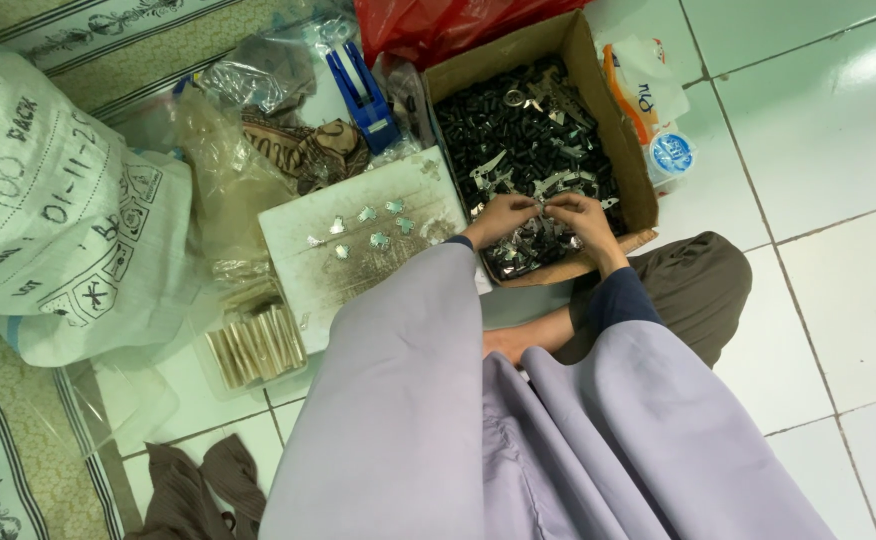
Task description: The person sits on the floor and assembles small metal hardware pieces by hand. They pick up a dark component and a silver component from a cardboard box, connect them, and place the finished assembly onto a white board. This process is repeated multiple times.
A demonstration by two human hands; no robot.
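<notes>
1. left hand (499,217) and right hand (580,218) pinch small metal pieces (533,240) over the cardboard box (598,90).
2. six finished pieces (370,227) lie on the white board (298,265); the box looks nearly full.

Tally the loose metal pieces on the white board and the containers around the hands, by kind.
Small metal pieces on the white board: 7, e.g.
Cardboard box: 1
White woven sack: 1
Red plastic bag: 1
Total: 10

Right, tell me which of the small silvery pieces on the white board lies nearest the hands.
The silvery piece at the right end of the white board, closest to the left hand; the others lie further left.
</notes>
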